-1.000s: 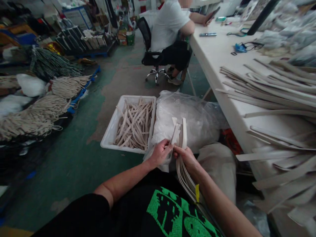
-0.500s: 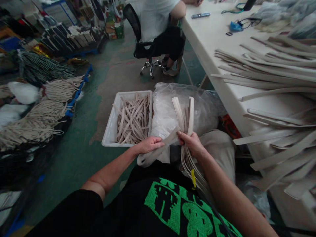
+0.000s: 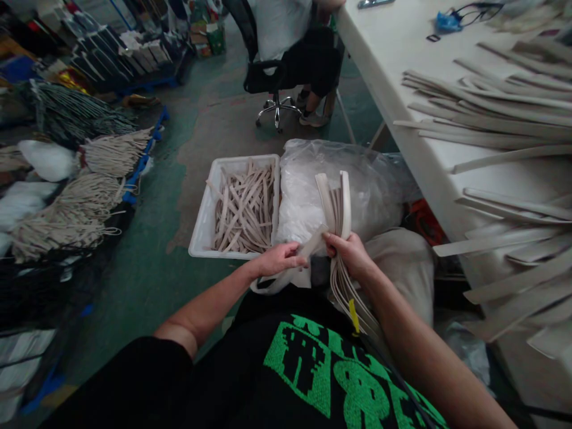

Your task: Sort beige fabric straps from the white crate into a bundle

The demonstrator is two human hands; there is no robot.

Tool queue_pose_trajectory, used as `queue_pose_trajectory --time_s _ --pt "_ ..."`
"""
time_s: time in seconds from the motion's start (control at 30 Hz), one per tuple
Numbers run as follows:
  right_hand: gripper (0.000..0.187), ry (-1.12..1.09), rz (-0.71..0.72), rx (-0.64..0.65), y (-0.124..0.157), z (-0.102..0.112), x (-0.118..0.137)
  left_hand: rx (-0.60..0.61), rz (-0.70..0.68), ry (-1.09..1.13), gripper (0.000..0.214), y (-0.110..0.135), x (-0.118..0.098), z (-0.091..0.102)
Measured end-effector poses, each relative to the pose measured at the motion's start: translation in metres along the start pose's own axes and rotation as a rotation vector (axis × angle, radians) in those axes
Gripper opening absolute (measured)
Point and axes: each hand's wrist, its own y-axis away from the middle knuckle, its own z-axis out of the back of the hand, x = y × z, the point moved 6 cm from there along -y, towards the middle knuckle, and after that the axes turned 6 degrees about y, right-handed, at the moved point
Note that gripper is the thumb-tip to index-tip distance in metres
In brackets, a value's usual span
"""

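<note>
Upright in my right hand [image 3: 346,250] is a bundle of flat beige strips [image 3: 333,208], its ends fanned above my fingers and its long tails hanging toward my lap. One loose strip [image 3: 314,241] slants from the bundle down to the left, its upper end at my right thumb. My left hand [image 3: 281,260] is around this strip, thumb and forefinger a little apart and slightly blurred. Below the left hand the strip bends into a loop. Beyond it stands a white plastic bin [image 3: 195,235] holding many beige strips [image 3: 243,205].
A clear plastic bag [image 3: 299,196] of white material lies beside the bin. On the right, a white table [image 3: 379,65] carries many beige strips [image 3: 482,113], some overhanging its edge. A seated person [image 3: 286,36] is ahead. Bundled cords [image 3: 67,202] lie on pallets at left.
The view has shifted slightly. My left hand has slid a little along the loose strip toward the bundle, its grip looser. My right hand still holds the bundle.
</note>
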Motion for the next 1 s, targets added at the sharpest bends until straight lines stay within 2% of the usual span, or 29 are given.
queue_pose_trajectory --time_s 0.07,0.13,0.27,0.33,0.47,0.57,0.67,0.8,0.9,1.0 --pt "0.044 0.035 -0.006 0.012 0.000 -0.001 -0.002 0.046 -0.031 -0.052 0.038 -0.014 -0.002 -0.014" --pt "0.045 0.036 -0.005 -0.047 0.001 0.010 -0.005 0.064 -0.035 -0.139 0.035 -0.023 0.003 -0.018" --pt "0.039 -0.099 0.019 -0.224 -0.002 0.046 -0.009 0.071 -0.057 -0.354 0.028 -0.008 0.027 -0.001" --pt "0.039 -0.116 0.014 -0.236 -0.004 0.053 -0.012 0.042 -0.034 -0.401 0.031 0.008 0.043 0.013" --pt "0.045 -0.059 -0.082 -0.139 -0.007 0.039 -0.017 -0.049 0.019 -0.133 0.052 0.031 0.067 0.038" --pt "0.047 -0.057 -0.132 -0.079 -0.007 0.024 -0.019 -0.205 0.006 0.068 0.064 0.037 0.070 0.055" --pt "0.045 -0.033 -0.146 -0.077 -0.008 0.019 -0.021 -0.361 -0.072 -0.003 0.056 0.041 0.059 0.073" --pt "0.037 0.031 -0.171 -0.199 -0.010 0.034 -0.025 -0.562 -0.191 -0.189 0.038 0.051 0.029 0.111" --pt "0.034 0.057 -0.173 -0.239 -0.011 0.043 -0.026 -0.614 -0.200 -0.401 0.029 0.059 -0.003 0.142" --pt "0.038 0.118 -0.182 -0.192 -0.011 0.041 -0.025 -0.683 -0.194 -0.635 0.037 0.068 -0.045 0.167"
